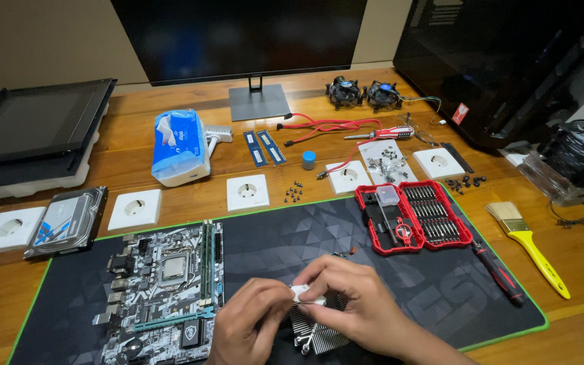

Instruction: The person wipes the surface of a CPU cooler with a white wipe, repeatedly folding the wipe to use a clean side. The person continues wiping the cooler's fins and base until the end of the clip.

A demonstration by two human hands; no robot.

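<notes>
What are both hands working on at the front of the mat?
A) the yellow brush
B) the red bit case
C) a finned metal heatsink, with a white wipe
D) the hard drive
C: the left hand and right hand pinch a white wipe on the finned heatsink.

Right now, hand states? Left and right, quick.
Left hand: closed, fingers pinching the small white wad on the finned heatsink.
Right hand: closed, pinching the same white wad from the other side.
</notes>
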